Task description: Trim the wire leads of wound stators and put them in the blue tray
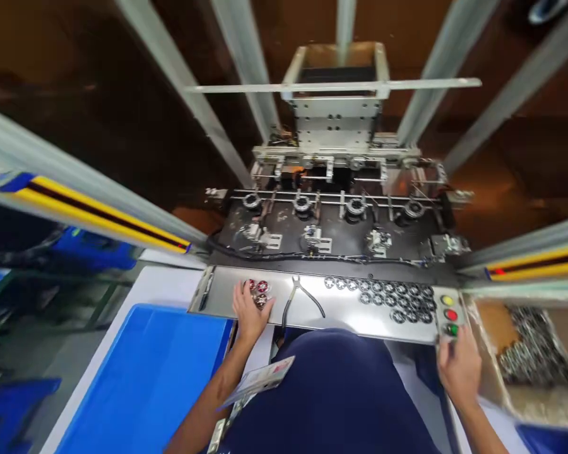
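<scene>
My left hand point(250, 315) rests at the left part of the metal tray point(307, 318), its thumb and fingers curled round several small round metal parts point(262, 301). Some of these have red centres. Beside them lies a pair of pliers point(297, 291) with dark handles, jaws pointing away from me. My right hand point(461, 366) is at the button panel on the right, fingertips at the green button point(451, 330) and thumb apart from the fingers. It holds nothing that I can see. Above the green button are a red button point(450, 316) and a yellow button point(447, 301).
Rows of round slotted metal parts point(400, 299) lie on the tray's right side. Behind it stands a machine with several round fixtures point(356, 208). Yellow bars point(99, 211) flank the posts. A box of metal pieces point(534, 353) is at right, a blue bin point(146, 372) at left.
</scene>
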Demonstrator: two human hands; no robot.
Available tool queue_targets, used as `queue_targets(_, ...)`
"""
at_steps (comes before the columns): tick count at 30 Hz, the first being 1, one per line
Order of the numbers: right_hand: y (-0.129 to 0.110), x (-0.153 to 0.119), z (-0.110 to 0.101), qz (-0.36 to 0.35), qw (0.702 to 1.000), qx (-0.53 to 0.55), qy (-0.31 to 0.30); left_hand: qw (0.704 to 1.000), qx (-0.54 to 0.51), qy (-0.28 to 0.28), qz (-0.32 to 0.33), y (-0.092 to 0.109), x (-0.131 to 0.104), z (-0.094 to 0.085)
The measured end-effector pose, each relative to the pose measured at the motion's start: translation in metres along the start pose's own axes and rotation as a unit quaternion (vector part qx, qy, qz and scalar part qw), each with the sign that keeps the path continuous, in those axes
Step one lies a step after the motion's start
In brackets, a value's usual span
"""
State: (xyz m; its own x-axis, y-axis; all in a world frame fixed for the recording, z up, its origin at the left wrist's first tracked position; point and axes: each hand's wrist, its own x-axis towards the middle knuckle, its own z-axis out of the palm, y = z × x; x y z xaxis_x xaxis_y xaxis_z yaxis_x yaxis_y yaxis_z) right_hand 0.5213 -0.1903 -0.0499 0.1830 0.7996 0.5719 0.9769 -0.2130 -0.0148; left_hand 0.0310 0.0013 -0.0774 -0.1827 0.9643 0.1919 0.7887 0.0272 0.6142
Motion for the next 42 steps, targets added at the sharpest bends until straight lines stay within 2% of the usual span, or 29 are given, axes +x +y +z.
queue_targets(4, -0.004, -0.029, 0.01, 0.049, 0.998, -0.008, -0.035, 0.999, 0.013, -0.004, 0.031, -0.003, 0.011, 0.003)
queue_targets(10, -0.001, -0.039, 0.007, 0.056, 0.998, -0.001, -0.033, 0.999, 0.006, 0.023, 0.038, 0.0, 0.01, 0.004)
queue_targets(15, 0.012, -0.027, 0.005, 0.029, 0.999, 0.007, -0.042, 0.997, -0.026, 0.068, 0.028, -0.003, 0.013, 0.0)
queue_targets(21, 0.022, 0.005, 0.027, 0.022, 1.0, 0.009, -0.001, 0.99, -0.082, 0.111, -0.015, -0.01, 0.019, 0.004)
queue_targets(25, 0.021, 0.013, 0.036, 0.013, 1.0, 0.018, 0.012, 0.988, -0.098, 0.107, -0.058, -0.013, 0.018, 0.01)
queue_targets(30, 0.024, 0.012, 0.036, 0.002, 1.0, 0.015, 0.019, 0.985, -0.11, 0.1, -0.089, -0.011, 0.017, 0.012)
queue_targets(42, 0.029, 0.013, 0.04, 0.006, 1.0, 0.013, 0.023, 0.985, -0.113, 0.086, -0.1, -0.007, 0.017, 0.009)
